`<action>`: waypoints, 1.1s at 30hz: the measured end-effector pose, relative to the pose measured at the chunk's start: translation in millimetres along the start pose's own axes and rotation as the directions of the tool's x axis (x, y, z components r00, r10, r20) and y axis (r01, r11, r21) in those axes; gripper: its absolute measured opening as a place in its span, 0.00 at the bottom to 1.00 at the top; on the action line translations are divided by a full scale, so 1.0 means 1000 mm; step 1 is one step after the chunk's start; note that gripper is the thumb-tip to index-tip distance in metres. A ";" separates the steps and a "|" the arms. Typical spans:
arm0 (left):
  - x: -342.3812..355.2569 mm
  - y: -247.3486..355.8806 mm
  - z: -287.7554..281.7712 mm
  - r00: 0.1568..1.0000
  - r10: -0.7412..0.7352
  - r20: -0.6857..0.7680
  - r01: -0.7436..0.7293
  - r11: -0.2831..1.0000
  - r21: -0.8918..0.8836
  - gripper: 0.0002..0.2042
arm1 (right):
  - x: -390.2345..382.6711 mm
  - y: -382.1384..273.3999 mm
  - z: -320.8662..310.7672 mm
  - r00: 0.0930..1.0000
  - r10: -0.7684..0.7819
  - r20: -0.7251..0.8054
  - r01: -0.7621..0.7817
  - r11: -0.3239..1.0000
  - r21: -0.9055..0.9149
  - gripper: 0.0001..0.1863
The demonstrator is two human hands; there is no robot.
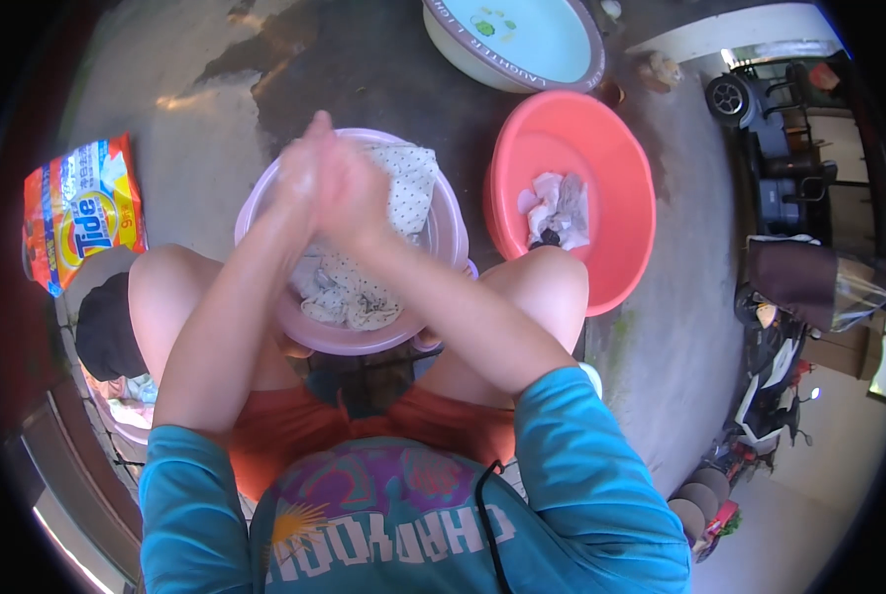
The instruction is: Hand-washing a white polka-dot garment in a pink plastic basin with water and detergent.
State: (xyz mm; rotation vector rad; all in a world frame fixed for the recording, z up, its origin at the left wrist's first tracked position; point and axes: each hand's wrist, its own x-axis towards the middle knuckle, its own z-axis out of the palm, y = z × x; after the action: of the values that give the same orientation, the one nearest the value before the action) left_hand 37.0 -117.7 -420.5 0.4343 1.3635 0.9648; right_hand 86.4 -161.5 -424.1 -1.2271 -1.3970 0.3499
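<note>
My left hand and my right hand are pressed together over the upper part of a light purple basin; both are blurred, with pale wetness or suds on them, and anything between them is hidden. Beneath them, white fabric with dark dots fills much of the basin and rests up against its far right rim. The basin sits between my bent bare legs.
A red basin holding crumpled garments stands right; a light blue tub is behind it. An orange detergent bag lies left, above a laundry pile. Parked scooters and other wheeled items line the far right.
</note>
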 end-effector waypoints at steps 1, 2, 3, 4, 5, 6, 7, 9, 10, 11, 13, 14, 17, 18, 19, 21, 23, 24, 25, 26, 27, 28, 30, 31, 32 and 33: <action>-0.007 -0.006 0.002 0.999 0.032 0.035 -0.034 0.999 0.042 0.17 | 0.025 0.020 -0.009 0.983 0.184 0.003 -0.181 0.972 -0.147 0.15; -0.010 -0.006 0.002 0.995 0.068 0.069 -0.074 0.994 0.081 0.18 | 0.043 0.032 -0.014 0.934 0.356 -0.016 -0.346 0.894 -0.285 0.15; -0.013 -0.004 -0.001 0.988 0.104 0.111 -0.119 0.982 0.143 0.18 | 0.046 0.032 -0.015 0.934 0.358 -0.011 -0.346 0.895 -0.281 0.15; -0.012 0.003 -0.004 0.989 0.105 0.103 -0.119 0.982 0.145 0.18 | 0.048 0.032 -0.014 0.948 0.317 0.006 -0.305 0.916 -0.260 0.15; -0.012 0.012 -0.006 0.976 0.063 0.207 -0.078 0.995 0.068 0.18 | 0.051 0.030 -0.016 0.961 0.275 0.022 -0.262 0.935 -0.239 0.16; -0.010 0.019 -0.012 0.951 0.027 0.307 -0.027 1.000 -0.002 0.19 | 0.054 0.028 -0.018 0.959 0.280 0.031 -0.266 0.936 -0.231 0.16; -0.008 0.023 -0.012 0.956 0.025 0.294 -0.026 1.000 0.000 0.19 | 0.057 0.026 -0.024 0.922 0.363 0.137 -0.361 0.932 -0.040 0.17; -0.008 0.029 -0.009 0.782 0.418 0.463 -0.562 0.794 0.232 0.18 | 0.066 0.032 -0.032 0.901 0.369 0.228 -0.396 0.914 0.084 0.20; -0.009 0.035 -0.019 0.789 0.415 0.452 -0.558 0.792 0.247 0.18 | 0.067 0.036 -0.042 0.855 0.410 0.318 -0.461 0.882 0.101 0.20; -0.008 0.042 -0.028 0.757 0.245 0.606 -0.564 0.713 0.417 0.18 | 0.068 0.038 -0.048 0.830 0.406 0.383 -0.475 0.874 0.104 0.19; -0.008 0.045 -0.038 0.673 0.127 0.728 -0.615 0.643 0.456 0.15 | 0.068 0.039 -0.062 0.799 0.399 0.450 -0.491 0.865 0.104 0.18; -0.004 0.044 -0.045 0.681 0.126 0.721 -0.610 0.643 0.463 0.15 | 0.065 0.038 -0.066 0.707 0.399 0.583 -0.532 0.844 0.068 0.16; -0.001 0.043 -0.058 0.720 0.365 0.590 -0.474 0.880 0.035 0.14 | 0.052 0.035 -0.077 0.536 0.348 0.769 -0.540 0.842 -0.005 0.12; -0.002 0.046 -0.061 0.725 0.359 0.588 -0.470 0.882 0.040 0.14 | 0.049 0.036 -0.082 0.472 0.309 0.826 -0.506 0.862 -0.034 0.10; 0.000 0.049 -0.064 0.797 0.343 0.497 -0.338 0.935 -0.104 0.14 | 0.052 0.042 -0.089 0.381 0.353 0.855 -0.596 0.801 -0.066 0.09; 0.006 0.051 -0.068 0.881 0.339 0.330 -0.236 0.919 -0.316 0.16 | 0.059 0.043 -0.096 0.428 0.376 0.822 -0.629 0.777 -0.028 0.09; 0.013 0.048 -0.067 0.907 0.356 0.226 -0.277 0.907 -0.317 0.16 | 0.068 0.042 -0.099 0.483 0.368 0.794 -0.718 0.686 0.119 0.09; 0.016 0.045 -0.065 0.921 0.369 0.121 -0.317 0.894 -0.317 0.16 | 0.065 0.038 -0.094 0.483 0.368 0.794 -0.718 0.686 0.120 0.09; 0.020 0.042 -0.061 0.921 0.370 0.121 -0.318 0.894 -0.316 0.16 | 0.058 0.034 -0.084 0.619 0.307 0.722 -0.706 0.621 0.341 0.08; 0.024 0.035 -0.051 0.953 0.297 0.061 -0.266 0.915 -0.304 0.16 | 0.052 0.023 -0.074 0.739 0.269 0.617 -0.647 0.537 0.541 0.07; 0.029 0.029 -0.045 0.974 0.225 -0.004 -0.217 0.932 -0.290 0.17 | 0.045 0.013 -0.064 0.810 0.087 0.579 -0.420 0.776 0.471 0.07; 0.046 0.018 -0.057 0.973 0.231 -0.018 -0.227 0.931 -0.285 0.17 | 0.036 -0.001 -0.049 0.814 -0.121 0.568 -0.134 0.913 0.386 0.07; 0.071 0.006 -0.081 0.486 0.229 0.844 0.301 0.862 -0.407 0.16 | 0.016 -0.021 -0.026 0.743 -0.315 0.591 0.137 0.935 0.326 0.05; 0.064 -0.008 -0.068 0.484 0.225 0.846 0.305 0.862 -0.404 0.16 | 0.011 -0.017 -0.023 0.772 -0.388 0.503 0.361 0.920 0.154 0.04; 0.018 -0.015 -0.025 0.793 0.093 0.602 0.171 0.914 -0.368 0.14 | 0.005 -0.011 -0.028 0.775 -0.464 0.429 0.539 0.839 -0.066 0.02; -0.012 -0.011 -0.004 0.976 0.016 0.218 0.043 0.963 -0.266 0.14 | 0.025 0.014 -0.024 0.866 0.053 0.497 0.120 0.944 -0.308 0.07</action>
State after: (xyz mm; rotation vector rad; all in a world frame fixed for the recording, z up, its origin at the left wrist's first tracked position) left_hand 38.2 -134.6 -422.1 0.3127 1.0182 1.0429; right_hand 119.0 -146.2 -415.4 -1.4446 -1.9878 0.4431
